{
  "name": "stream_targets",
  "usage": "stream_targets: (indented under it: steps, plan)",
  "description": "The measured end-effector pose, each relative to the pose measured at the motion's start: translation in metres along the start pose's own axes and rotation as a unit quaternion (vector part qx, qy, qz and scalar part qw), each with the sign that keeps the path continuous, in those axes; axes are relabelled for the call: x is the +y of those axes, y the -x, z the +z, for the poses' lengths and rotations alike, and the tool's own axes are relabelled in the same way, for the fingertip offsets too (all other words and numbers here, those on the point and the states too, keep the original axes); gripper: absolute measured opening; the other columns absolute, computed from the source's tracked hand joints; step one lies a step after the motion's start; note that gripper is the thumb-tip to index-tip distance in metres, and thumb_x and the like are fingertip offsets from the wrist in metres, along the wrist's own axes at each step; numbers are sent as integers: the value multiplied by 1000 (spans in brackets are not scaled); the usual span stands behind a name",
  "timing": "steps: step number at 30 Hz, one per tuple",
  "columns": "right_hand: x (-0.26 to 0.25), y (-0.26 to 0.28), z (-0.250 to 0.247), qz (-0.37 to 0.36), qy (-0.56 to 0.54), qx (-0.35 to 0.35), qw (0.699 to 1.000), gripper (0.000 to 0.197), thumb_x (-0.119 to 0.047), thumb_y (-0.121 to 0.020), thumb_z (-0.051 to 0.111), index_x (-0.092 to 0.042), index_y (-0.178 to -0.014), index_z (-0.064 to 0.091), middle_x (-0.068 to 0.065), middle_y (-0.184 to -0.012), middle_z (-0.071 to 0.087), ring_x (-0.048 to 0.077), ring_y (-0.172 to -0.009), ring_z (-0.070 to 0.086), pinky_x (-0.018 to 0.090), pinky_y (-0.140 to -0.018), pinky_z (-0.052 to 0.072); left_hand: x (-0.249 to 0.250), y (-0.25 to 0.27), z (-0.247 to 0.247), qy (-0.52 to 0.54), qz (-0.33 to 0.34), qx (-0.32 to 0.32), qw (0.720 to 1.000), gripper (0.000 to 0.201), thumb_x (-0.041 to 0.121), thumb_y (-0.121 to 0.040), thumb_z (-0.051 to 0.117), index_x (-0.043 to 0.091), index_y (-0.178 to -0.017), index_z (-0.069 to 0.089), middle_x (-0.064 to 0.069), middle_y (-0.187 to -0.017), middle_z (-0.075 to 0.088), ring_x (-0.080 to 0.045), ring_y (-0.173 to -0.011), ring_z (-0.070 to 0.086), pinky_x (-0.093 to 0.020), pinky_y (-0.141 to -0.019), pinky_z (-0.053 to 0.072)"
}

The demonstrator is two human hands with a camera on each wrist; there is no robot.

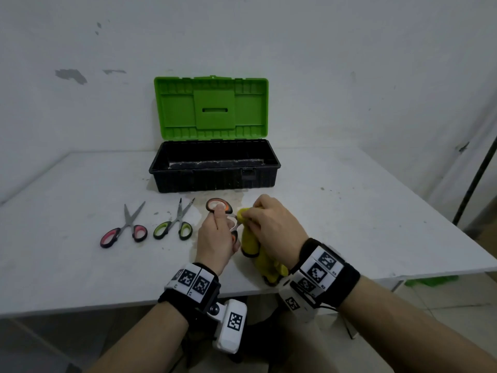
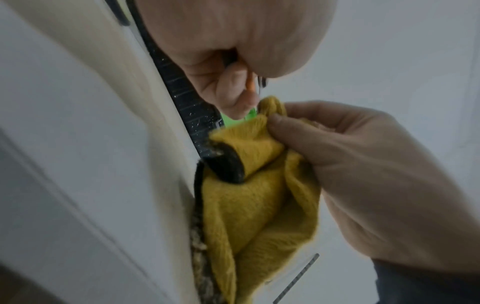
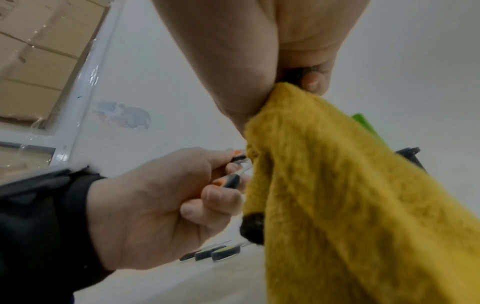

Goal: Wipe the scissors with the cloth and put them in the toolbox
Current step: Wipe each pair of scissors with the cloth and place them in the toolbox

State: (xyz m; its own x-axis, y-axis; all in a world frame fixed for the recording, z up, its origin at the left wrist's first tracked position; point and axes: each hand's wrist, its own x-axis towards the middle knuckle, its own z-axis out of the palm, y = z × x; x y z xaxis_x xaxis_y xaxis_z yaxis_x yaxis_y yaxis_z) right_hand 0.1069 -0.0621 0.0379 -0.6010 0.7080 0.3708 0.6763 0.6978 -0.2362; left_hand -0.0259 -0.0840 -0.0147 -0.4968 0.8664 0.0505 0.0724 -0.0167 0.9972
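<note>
Right between the two sets of fingers, the orange-handled scissors [image 1: 224,215] are held up off the bench [image 1: 349,224], with the left hand [image 1: 216,238] curled tight round the handles and one orange loop poking out past the fingertips. The blades go straight into the yellow cloth [image 1: 251,238], which the right hand [image 1: 271,224] has bunched and pinched closed over them, so the blades are hidden. The rest of the cloth hangs down below that hand. Beyond the fingers sits the toolbox [image 1: 215,168], black tub, green lid stood open. Out left of the left hand lie the green-handled scissors [image 1: 174,224] and the pink-handled scissors [image 1: 126,228], both flat on the bench, blades slightly apart
</note>
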Motion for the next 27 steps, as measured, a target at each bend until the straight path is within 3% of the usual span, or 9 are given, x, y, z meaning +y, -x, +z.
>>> stream_targets:
  steps: [4, 8, 12, 16, 19, 23, 27]
  plan:
    - [3, -1, -8, -3, 8, 2, 1000, 22, -25, -98, 52, -16, -101, 72, 5, -99, 53, 22, -87, 51, 34, -74, 50, 2, 2, 0, 24, -5, -10, 1000, 50, 47, -106, 26, 10, -82, 48, -7, -66, 42, -20, -44, 43, -25, -40, 36]
    - [-9, -1, -5, -38, 13, -1, 999, 19, -19, -96, 52, -14, -97, 71, 7, -94, 51, 23, -82, 49, 33, -68, 47, -3, 0, 4, -28, 22, -11, 999, 61, 65, -99, 23, 16, -81, 56, -5, -65, 55, -24, -57, 55, -36, -50, 46]
    - [9, 4, -5, -14, 26, -28, 999, 22, -24, -98, 51, -16, -97, 71, 5, -95, 50, 24, -86, 51, 34, -72, 47, 1, -6, -4, 34, -9, 12, 999, 46, 46, -106, 29, 16, -76, 46, -2, -61, 39, -15, -43, 44, -26, -43, 42]
    - [4, 5, -6, -20, 10, 22, 1000, 22, -26, -97, 52, -15, -98, 70, 5, -96, 51, 21, -83, 50, 33, -68, 48, 2, -5, -3, 39, -4, -6, 999, 49, 47, -106, 28, 13, -74, 43, -2, -57, 35, -20, -44, 39, -26, -42, 38]
    - [-5, 4, 1, -33, 1, 14, 999, 19, -22, -96, 53, -15, -101, 70, 5, -95, 50, 22, -81, 49, 32, -67, 48, 2, -1, 3, -3, 7, -25, 1000, 55, 51, -105, 24, 13, -73, 48, -4, -52, 43, -21, -43, 46, -28, -44, 39]
    - [18, 2, 0, 29, -20, 31, 999, 18, -21, -96, 54, -15, -94, 71, 4, -93, 49, 22, -82, 52, 37, -73, 50, 6, 0, -4, 67, -6, -21, 998, 44, 45, -107, 29, 16, -76, 43, 0, -59, 33, -14, -38, 38, -26, -40, 33]
    - [30, 3, -10, 59, -40, 53, 996, 19, -24, -97, 54, -16, -97, 71, 1, -97, 50, 17, -83, 51, 29, -76, 48, 8, -3, -12, 79, -35, -65, 994, 38, 44, -104, 42, 12, -83, 45, -2, -61, 37, -15, -46, 42, -21, -39, 34]
